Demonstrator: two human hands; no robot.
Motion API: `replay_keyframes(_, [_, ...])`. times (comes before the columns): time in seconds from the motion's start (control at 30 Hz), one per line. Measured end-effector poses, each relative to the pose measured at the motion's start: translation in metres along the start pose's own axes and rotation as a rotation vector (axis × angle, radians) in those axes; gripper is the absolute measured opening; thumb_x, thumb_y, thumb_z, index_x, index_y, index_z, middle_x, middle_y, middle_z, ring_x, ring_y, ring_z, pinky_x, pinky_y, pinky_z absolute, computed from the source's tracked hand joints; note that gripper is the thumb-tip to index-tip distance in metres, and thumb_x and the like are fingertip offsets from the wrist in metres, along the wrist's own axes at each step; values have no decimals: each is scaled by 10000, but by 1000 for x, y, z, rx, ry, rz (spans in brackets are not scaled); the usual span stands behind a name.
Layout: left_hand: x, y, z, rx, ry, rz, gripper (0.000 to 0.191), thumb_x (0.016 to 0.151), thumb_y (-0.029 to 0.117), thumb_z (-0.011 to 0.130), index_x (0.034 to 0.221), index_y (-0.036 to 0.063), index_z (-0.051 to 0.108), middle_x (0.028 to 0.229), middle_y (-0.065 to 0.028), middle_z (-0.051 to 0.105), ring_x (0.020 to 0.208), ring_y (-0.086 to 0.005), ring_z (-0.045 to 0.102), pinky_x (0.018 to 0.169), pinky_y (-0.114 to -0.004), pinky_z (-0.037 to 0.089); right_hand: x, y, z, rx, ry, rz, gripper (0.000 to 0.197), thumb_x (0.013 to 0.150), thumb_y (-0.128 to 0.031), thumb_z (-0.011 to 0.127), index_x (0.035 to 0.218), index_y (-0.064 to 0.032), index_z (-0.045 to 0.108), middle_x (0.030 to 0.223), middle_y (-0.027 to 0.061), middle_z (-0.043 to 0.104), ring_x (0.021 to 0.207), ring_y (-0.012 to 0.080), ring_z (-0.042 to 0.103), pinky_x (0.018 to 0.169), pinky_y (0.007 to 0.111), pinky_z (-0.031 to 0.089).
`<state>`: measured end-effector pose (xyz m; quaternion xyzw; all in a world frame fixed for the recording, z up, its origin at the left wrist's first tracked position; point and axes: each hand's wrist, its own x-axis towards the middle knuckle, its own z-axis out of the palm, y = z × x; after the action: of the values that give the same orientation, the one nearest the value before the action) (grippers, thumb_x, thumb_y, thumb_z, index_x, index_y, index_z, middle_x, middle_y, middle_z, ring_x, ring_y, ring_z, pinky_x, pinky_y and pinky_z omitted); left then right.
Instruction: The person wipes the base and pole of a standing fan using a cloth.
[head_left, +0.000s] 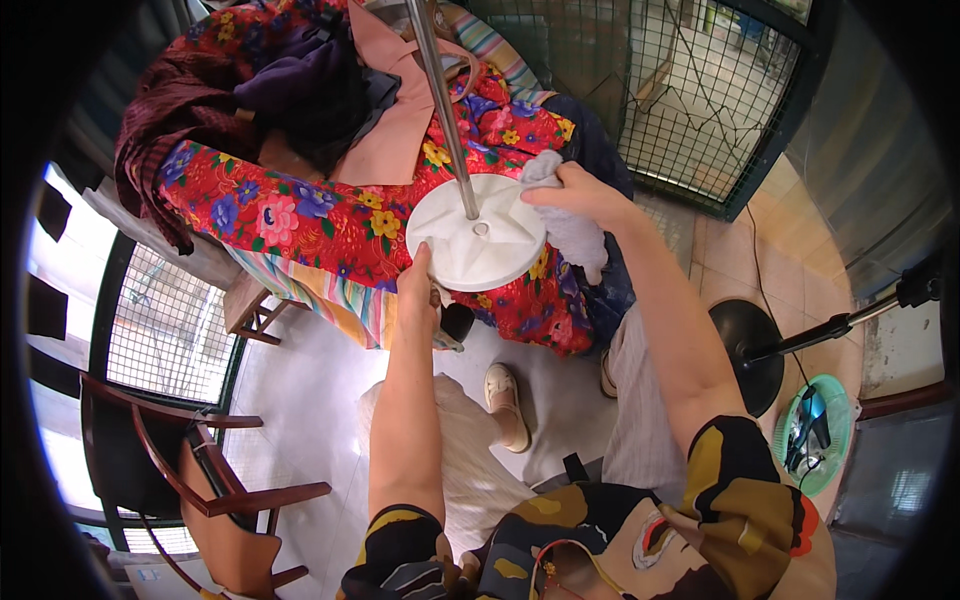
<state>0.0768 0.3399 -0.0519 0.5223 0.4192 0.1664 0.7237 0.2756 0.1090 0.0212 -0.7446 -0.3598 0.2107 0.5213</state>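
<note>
My left hand (421, 286) grips the lower left rim of a white round stand base (506, 247), its thumb on top. The base has a raised star-like relief. A shiny metal pole (444, 97) rises from it, off centre in this view. In my right hand (592, 196) is a bunched grey cloth (574, 232), held against the right rim of the base. Beneath lies a red floral cloth (322, 225). A small dark object (456, 322) shows below my left hand; I cannot tell what it is.
Clothes (300, 90) and a pink apron-like piece (386, 142) are heaped behind. On the left stands a wooden armchair (225, 487). A black round stand base (739, 352), a green basket (836, 442) with a hair dryer (814, 416), and a mesh door (712, 97) are on the right.
</note>
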Motion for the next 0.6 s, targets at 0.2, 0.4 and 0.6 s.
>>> replay_keyframes(0.2, [6,0,-10,100,22,-53,416,890,512,621,793,107,641,546,35,488,372,-103,376,373,-290,325,4,-30,48,-243,113,-193,772,642,-369,827,1246,19,542,1200,183,607,1102,300,607,948,368,458])
replay_keyframes(0.4, [-24,27,-28,741,69,162,566,906,570,536,701,51,631,539,-48,535,475,-175,514,479,-337,404,21,-38,83,-247,62,-226,771,636,-358,787,1292,-54,521,1132,196,656,1045,344,634,903,407,484])
replay_keyframes(0.6, [-42,58,-42,330,-151,515,334,970,246,504,1182,0,581,1009,-82,666,905,-159,625,812,-287,471,50,-6,87,-24,-45,-148,665,656,-339,779,1224,-55,582,1102,172,674,1020,304,651,890,372,491])
